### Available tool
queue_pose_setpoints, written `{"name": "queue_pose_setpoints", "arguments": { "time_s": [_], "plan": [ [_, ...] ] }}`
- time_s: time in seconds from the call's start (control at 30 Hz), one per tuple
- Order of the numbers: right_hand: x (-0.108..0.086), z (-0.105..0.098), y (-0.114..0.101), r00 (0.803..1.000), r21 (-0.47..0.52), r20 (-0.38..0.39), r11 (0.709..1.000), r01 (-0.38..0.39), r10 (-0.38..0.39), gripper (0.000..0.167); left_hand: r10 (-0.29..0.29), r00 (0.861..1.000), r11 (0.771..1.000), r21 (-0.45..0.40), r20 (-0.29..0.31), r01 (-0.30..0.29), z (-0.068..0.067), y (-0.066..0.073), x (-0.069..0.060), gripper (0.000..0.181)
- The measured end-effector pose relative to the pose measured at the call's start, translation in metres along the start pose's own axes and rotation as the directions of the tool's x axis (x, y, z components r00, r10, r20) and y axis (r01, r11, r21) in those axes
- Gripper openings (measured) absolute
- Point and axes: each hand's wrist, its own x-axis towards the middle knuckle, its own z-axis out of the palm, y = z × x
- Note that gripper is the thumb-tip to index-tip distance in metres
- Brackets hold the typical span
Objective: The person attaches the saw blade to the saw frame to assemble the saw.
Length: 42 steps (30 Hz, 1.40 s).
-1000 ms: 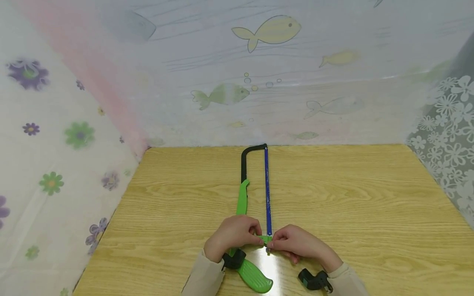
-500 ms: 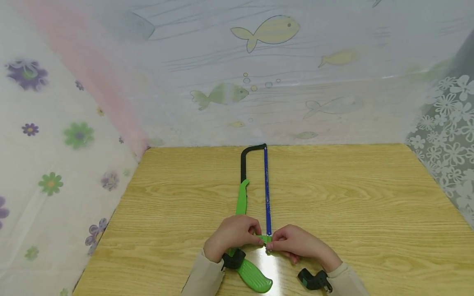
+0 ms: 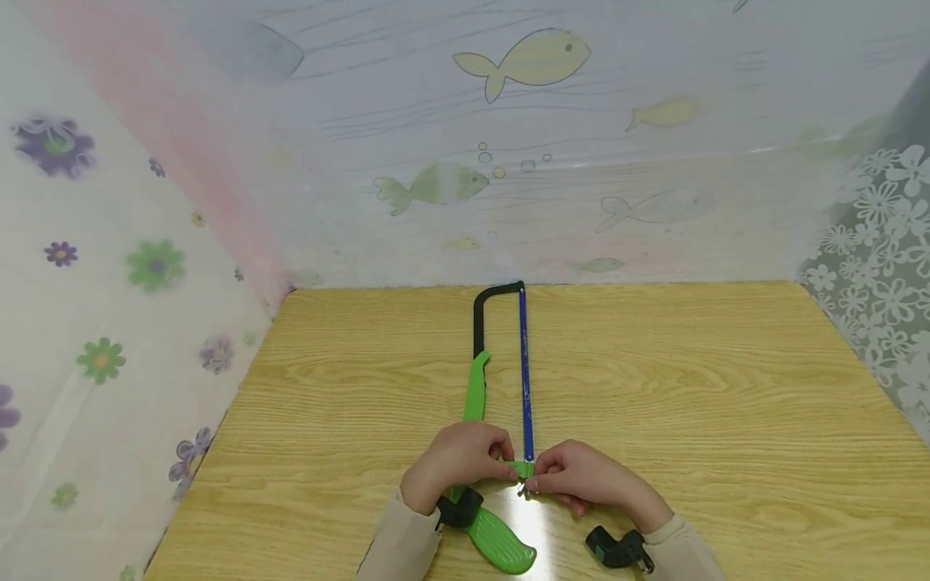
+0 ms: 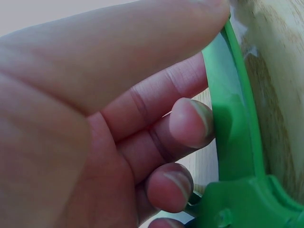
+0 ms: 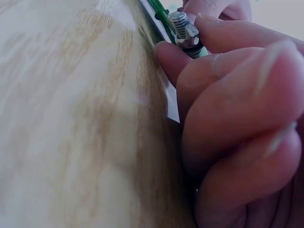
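Observation:
A hacksaw lies flat on the table, with a black front frame (image 3: 478, 323), a blue blade (image 3: 525, 375) and a green handle (image 3: 501, 545). Its green lower arm (image 4: 232, 109) is pinched between the thumb and fingers of my left hand (image 3: 461, 460), near the blade's close end. Opposite, my right hand (image 3: 584, 476) holds its thumb and index finger at the metal wing nut (image 3: 525, 490) below the blade. In the right wrist view a threaded bolt (image 5: 179, 21) sticks out through that wing nut, between the fingertips. My left wrist covers part of the handle.
The wood-grain table (image 3: 690, 379) extends on both sides of the saw. Behind it hangs a pale sheet (image 3: 552, 234) printed with fish, close to the saw's far tip. A flowered sheet (image 3: 109, 307) borders the left side. Black wrist cameras sit beneath both wrists.
The wing nut has turned slightly, and its wings now show spread apart. Both hands and the hacksaw stay almost where they were.

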Motion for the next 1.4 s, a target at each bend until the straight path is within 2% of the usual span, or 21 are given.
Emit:
{"name": "queue_pose_setpoints", "arguments": {
  "time_s": [0.23,0.6,0.97,1.4],
  "plan": [
    [0.0003,-0.0008,0.001,1.0,-0.033,-0.004,0.999,0.016,-0.017,0.025,0.01,1.0,1.0,-0.016,-0.014,-0.01,0.0011,-0.001,0.001,0.015],
    [-0.0003,-0.0016,0.0006,1.0,-0.01,-0.002,1.0,0.022,-0.022,0.025,-0.005,1.0,1.0,-0.009,-0.011,0.005,0.002,-0.0019,0.0024,0.015],
    [-0.001,-0.0015,-0.0007,1.0,0.0,0.003,1.0,0.011,-0.011,0.025,0.02,1.0,1.0,-0.007,-0.015,-0.02,0.0016,-0.0015,0.0008,0.016],
    [-0.0009,-0.0004,-0.0005,1.0,-0.027,-0.002,1.0,0.002,-0.002,0.032,0.004,1.0,1.0,-0.012,-0.01,-0.004,0.0011,-0.0008,0.0006,0.016]
  ]
}}
